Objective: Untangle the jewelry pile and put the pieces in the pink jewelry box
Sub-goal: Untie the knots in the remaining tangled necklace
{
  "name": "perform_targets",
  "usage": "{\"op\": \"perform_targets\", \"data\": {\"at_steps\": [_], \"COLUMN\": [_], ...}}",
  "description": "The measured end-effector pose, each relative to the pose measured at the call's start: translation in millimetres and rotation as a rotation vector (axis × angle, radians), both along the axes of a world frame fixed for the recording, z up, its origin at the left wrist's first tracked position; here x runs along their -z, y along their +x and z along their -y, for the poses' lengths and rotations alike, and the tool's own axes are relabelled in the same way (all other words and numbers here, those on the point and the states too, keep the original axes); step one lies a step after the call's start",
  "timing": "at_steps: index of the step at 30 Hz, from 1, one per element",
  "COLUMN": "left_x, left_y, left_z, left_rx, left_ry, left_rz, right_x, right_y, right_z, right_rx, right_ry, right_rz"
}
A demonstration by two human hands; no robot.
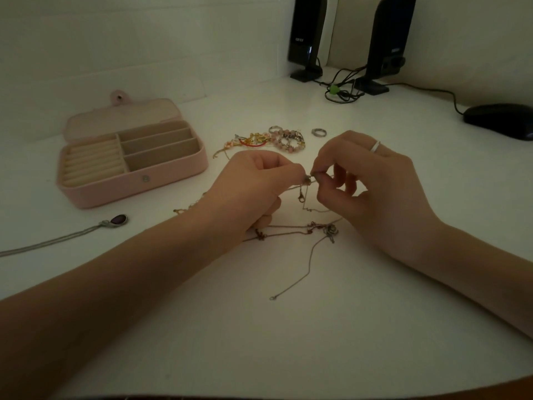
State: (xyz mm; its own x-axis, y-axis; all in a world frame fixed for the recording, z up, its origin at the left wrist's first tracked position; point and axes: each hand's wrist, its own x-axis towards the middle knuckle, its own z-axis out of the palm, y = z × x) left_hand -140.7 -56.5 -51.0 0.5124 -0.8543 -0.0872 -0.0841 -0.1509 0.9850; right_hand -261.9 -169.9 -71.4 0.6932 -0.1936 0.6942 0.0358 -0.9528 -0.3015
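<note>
Thin metal chains [305, 226] lie tangled on the white worktop [288, 327] between both hands — the left hand [253, 180] pinches one strand at its fingertips, and the right hand [372, 180], a pale band on one finger, pinches the same knot just beside it. Beyond them sits a small heap of beaded bracelets and gold charms [271, 140], a loose silver ring [318, 132] near it. Left of that stands the pink jewelry box [132, 180], lid open — a purple-stone pendant necklace [116, 220] lies in front of it.
</note>
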Motion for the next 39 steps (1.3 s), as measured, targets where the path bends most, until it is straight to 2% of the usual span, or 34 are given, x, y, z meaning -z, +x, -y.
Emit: {"op": "perform_targets", "data": {"at_steps": [9, 16, 20, 22, 27, 36, 39], "left_x": [0, -4, -5, -5, -3, -4, -2], "left_y": [-3, -3, -3, -1, 4, 6, 7], "left_z": [0, -1, -1, -1, 2, 0, 1], "left_rx": [-0.024, 0.023, 0.046, 0.074, 0.186, 0.343, 0.338], "left_ry": [0.016, 0.066, 0.085, 0.079, 0.026, -0.052, -0.037], "left_rz": [-0.052, -0.275, -0.287, -0.362, -0.707, -1.067, -1.007], "right_x": [-1, 0, -1, -1, -1, -4, -4], "right_y": [0, 1, 0, 1, 1, 0, -1], "right_z": [0, 2, 1, 0, 0, -1, -1], "right_rx": [0.007, 0.002, 0.011, 0.012, -0.015, -0.003, 0.000], "right_ry": [0.038, 0.060, 0.032, 0.033, 0.036, 0.005, 0.027], "right_rz": [0.021, 0.011, 0.019, 0.021, 0.008, 0.038, 0.040]}}
